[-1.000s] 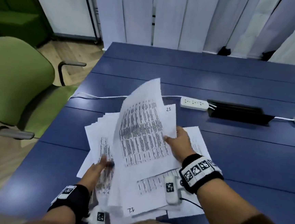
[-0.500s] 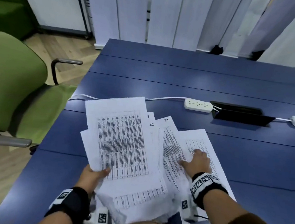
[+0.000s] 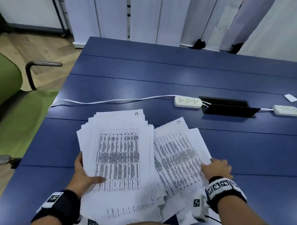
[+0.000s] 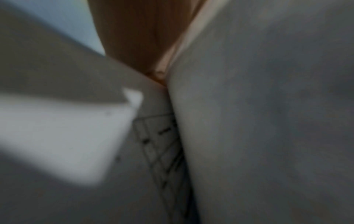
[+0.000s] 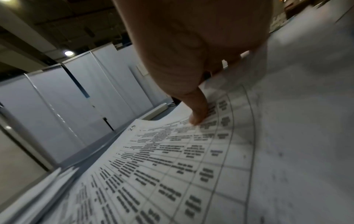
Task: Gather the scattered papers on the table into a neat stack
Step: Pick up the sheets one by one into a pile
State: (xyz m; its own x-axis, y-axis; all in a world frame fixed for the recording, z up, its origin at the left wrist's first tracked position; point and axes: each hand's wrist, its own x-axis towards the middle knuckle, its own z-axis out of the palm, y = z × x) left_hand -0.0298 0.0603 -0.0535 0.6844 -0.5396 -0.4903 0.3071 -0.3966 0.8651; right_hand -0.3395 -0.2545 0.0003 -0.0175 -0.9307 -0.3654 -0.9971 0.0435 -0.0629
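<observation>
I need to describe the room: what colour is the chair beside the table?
Green chair, with grey armrests; the head view shows it best.

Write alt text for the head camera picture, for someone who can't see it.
Two hands gather printed sheets on a blue table: the left hand holds a fanned stack of papers, thumb on top, while the right hand rests on loose sheets beside it. Behind lie two white power strips; a green chair stands left.

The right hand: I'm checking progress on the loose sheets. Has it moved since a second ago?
Yes. The right hand has slid right, off the middle of the papers to their right edge, nearer the table's cable box.
</observation>
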